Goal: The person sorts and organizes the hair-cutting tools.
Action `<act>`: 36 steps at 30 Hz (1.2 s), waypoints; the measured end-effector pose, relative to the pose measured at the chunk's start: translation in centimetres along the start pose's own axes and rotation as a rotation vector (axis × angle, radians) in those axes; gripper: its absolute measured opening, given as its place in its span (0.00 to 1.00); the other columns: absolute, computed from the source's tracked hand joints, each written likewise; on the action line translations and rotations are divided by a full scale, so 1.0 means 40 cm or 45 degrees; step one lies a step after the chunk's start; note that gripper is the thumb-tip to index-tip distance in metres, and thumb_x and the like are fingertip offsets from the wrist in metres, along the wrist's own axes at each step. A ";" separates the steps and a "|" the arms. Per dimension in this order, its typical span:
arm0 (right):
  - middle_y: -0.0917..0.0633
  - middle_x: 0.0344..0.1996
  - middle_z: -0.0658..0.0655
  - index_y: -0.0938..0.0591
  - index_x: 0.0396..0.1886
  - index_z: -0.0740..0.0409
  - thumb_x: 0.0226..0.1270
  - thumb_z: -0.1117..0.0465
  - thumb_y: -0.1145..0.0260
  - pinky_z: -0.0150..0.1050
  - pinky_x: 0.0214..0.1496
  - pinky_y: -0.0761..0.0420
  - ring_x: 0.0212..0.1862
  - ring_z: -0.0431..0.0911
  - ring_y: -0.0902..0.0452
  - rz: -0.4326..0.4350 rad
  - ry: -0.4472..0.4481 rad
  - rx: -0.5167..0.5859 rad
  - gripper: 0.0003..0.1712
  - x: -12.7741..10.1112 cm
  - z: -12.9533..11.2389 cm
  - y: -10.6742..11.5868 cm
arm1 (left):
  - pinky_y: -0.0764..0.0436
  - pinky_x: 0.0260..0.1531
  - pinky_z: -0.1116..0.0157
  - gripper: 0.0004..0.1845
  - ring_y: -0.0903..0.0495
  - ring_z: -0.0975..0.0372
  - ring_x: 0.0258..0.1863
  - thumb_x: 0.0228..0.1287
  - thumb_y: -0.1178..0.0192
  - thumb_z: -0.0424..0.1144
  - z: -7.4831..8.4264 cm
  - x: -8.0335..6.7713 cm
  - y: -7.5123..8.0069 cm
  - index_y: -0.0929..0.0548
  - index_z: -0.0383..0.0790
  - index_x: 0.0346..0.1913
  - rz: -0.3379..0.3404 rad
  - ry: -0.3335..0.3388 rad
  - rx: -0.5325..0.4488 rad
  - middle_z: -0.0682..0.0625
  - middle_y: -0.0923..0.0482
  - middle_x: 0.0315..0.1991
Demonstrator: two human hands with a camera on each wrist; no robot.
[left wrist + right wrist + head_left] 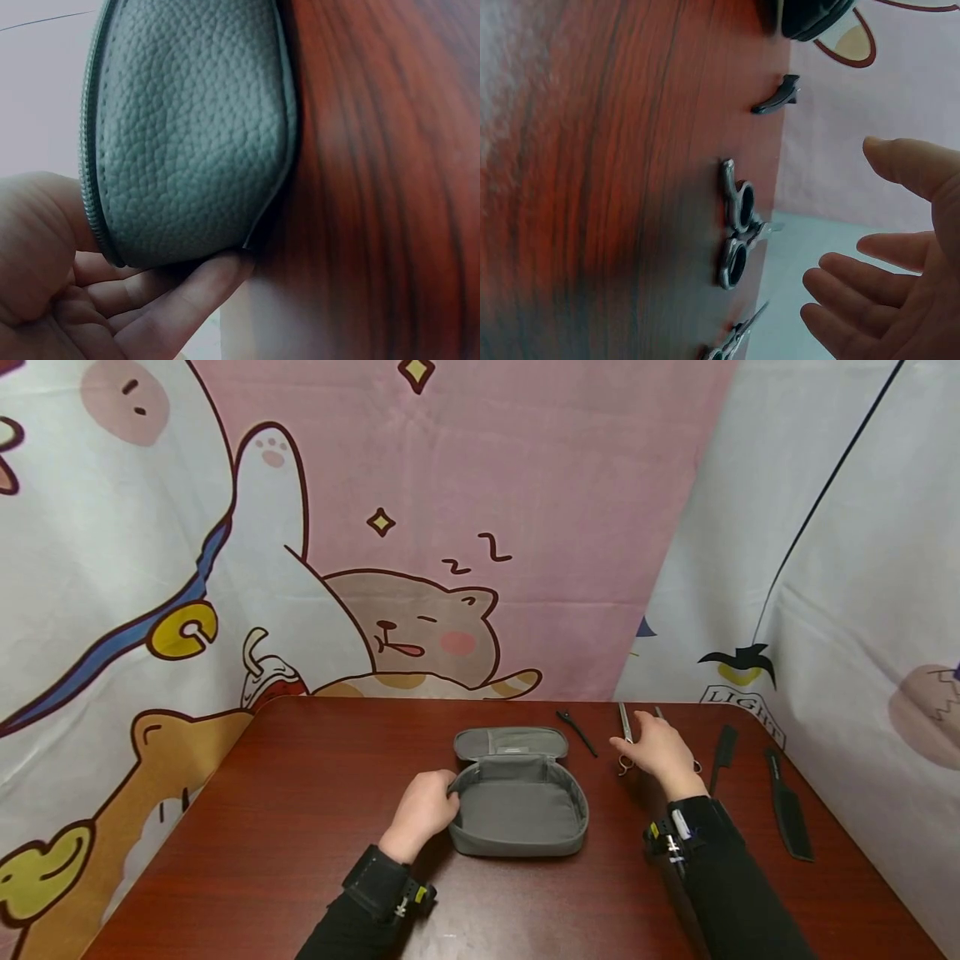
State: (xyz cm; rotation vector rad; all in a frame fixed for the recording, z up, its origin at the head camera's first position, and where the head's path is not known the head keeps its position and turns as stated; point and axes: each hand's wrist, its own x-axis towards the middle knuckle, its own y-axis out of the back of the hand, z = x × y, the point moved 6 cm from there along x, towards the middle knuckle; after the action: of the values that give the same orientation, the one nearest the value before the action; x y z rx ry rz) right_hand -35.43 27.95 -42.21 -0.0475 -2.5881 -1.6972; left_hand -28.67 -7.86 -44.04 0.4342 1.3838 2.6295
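Nearest, the left hand (420, 814) grips the left wall of the open grey case (519, 806) at the middle of the counter (262, 827), fingers curled round its zipped edge. Farther right, the right hand (658, 752) hovers, fingers relaxed, over the scissors (625, 737), holding nothing. A careless grab could catch the blades or push them against the second pair (735, 341) alongside. The black clip (576, 730) lies beyond, so it could get knocked.
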 end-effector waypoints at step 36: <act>0.20 0.28 0.67 0.22 0.39 0.74 0.68 0.53 0.34 0.56 0.33 0.21 0.31 0.61 0.21 -0.138 -0.160 -0.123 0.22 0.095 0.062 -0.065 | 0.26 0.26 0.65 0.09 0.23 0.62 0.25 0.61 0.37 0.27 -0.005 0.000 0.001 0.14 0.32 0.44 0.009 -0.015 -0.016 0.46 0.17 0.31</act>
State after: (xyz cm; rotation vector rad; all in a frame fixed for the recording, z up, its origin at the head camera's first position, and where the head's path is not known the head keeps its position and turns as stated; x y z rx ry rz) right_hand -39.40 29.19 -45.36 -0.0183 -2.6388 -1.9156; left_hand -28.72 -8.05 -44.12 0.4531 1.3637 2.6358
